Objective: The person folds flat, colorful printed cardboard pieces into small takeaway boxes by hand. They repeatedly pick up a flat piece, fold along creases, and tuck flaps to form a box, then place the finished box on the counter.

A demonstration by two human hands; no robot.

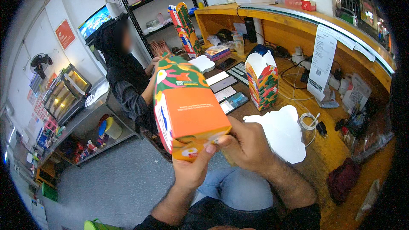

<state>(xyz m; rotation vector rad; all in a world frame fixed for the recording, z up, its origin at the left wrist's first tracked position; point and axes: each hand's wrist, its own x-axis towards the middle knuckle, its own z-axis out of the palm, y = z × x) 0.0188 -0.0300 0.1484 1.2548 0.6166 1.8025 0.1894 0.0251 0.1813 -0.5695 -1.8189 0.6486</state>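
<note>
A colourful paper takeaway box (194,106), orange with green and yellow patterns, is held up in front of me, tilted, its bottom end toward me. My left hand (191,168) grips its lower end, the thumb along the bottom edge. My right hand (243,145) closes on the bottom's right corner, with its fingertips partly hidden behind the card. Right of it, a flat white carton blank (281,132) lies on the wooden desk (272,179). Beyond stands another patterned box (262,83), upright, with white flaps open at the top.
A person in black (128,76) works at the left. Several phones (230,96) and a keyboard (240,74) lie behind the box. A tall stack of folded cartons (185,32) stands farther back. White cable (309,123) coils at right; a long receipt (321,61) hangs from the ledge.
</note>
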